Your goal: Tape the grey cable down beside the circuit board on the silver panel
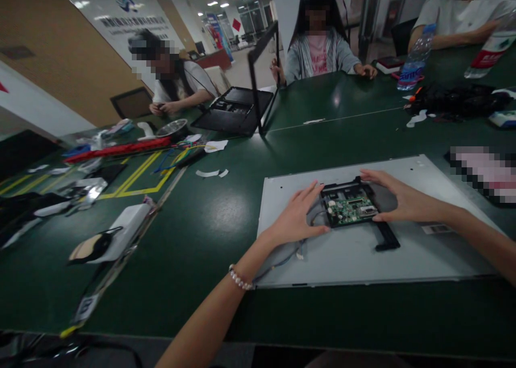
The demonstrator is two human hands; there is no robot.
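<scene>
A green circuit board (351,211) sits in a black plastic frame (342,185) on a flat grey-white panel (342,266). My left hand (298,217) is at the frame's left side, thumb and fingers spread apart. On the opposite side, my right hand (397,198) curves around the frame's right edge, with fingertips near its upper and lower corners. Whether the fingertips press on the frame is hard to tell. A black arm-like bracket (387,238) sticks out below the board's right side. Thin cables (288,256) lie on the panel below my left wrist.
Across the green table (226,212), one person's hand holds an upright black frame (255,88) near an open black casing (237,110). Two other people sit around. Bottles (415,61) and a black bundle (455,101) stand at the right; a white box (127,231) and wires (173,161) lie left.
</scene>
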